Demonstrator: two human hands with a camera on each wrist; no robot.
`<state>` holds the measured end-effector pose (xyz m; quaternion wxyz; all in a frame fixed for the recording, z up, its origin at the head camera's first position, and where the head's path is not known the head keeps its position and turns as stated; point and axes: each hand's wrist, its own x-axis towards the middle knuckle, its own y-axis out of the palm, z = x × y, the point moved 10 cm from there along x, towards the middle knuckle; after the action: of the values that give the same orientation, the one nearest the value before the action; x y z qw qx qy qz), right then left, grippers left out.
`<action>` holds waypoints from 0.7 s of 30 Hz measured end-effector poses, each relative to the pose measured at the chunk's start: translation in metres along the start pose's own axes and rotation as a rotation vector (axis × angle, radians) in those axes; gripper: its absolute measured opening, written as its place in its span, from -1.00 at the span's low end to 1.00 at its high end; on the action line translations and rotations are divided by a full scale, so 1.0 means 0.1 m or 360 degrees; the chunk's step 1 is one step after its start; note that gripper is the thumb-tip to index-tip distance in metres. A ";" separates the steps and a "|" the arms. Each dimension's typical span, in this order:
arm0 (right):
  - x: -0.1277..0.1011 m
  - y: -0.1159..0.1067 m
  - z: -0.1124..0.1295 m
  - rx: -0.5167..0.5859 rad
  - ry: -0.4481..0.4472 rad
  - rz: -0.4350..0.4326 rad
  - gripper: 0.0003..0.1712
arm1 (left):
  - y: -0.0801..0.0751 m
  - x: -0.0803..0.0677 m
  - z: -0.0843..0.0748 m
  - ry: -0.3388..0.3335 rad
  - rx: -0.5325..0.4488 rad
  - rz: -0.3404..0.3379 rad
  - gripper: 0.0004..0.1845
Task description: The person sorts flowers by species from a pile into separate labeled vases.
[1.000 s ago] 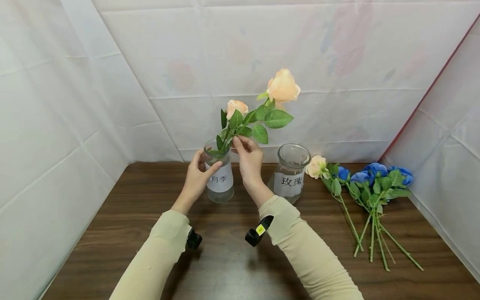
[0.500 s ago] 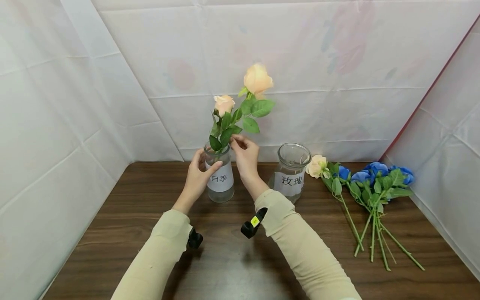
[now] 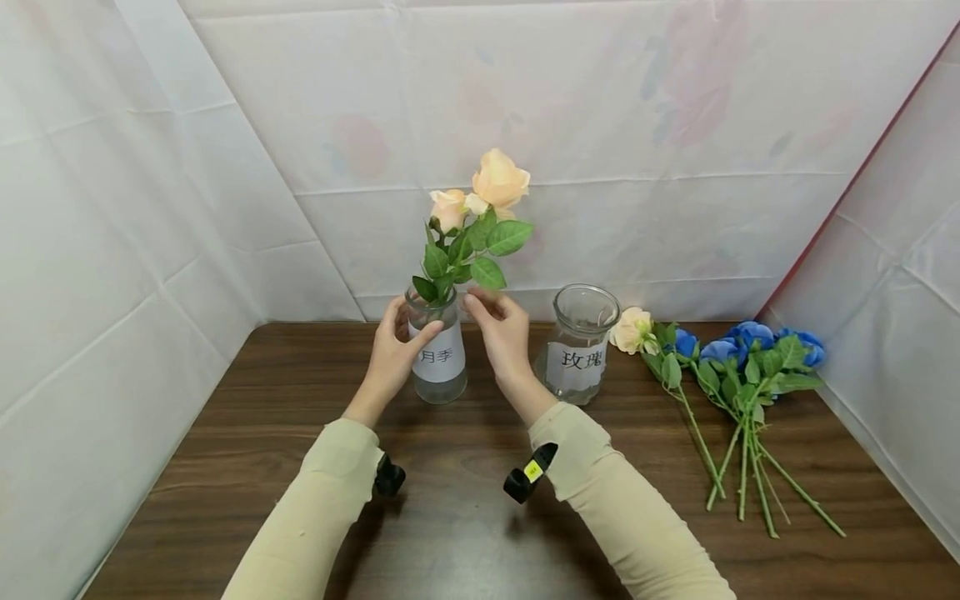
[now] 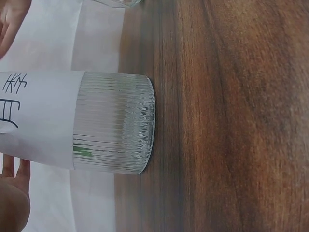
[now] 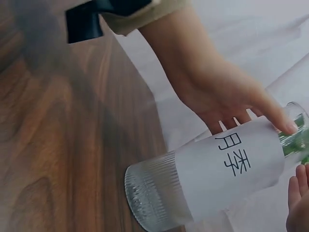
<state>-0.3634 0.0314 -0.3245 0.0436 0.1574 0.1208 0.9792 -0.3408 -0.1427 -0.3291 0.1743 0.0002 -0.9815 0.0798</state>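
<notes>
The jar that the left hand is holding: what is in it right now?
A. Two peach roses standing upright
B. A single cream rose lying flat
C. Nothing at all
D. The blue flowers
A. In the head view two peach roses stand with their stems in the labelled glass jar that the left hand grips, while the blue flowers lie on the table.

I see the ribbed glass jar [image 4: 116,123] with its paper label [image 4: 38,118] standing on the wooden table [image 4: 231,121], my left hand [image 4: 13,198] at seven o'clock of it
</notes>
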 end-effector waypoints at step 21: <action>-0.55 -0.98 0.44 -0.0199 -0.0099 0.0142 -0.72 | -0.03 0.12 0.34 0.0026 0.0025 -0.0045 -0.35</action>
<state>-0.2930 0.1292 -0.3246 0.0135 0.1899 0.0509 0.9804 -0.3633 -0.1507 -0.3560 0.1835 0.0148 -0.9792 0.0851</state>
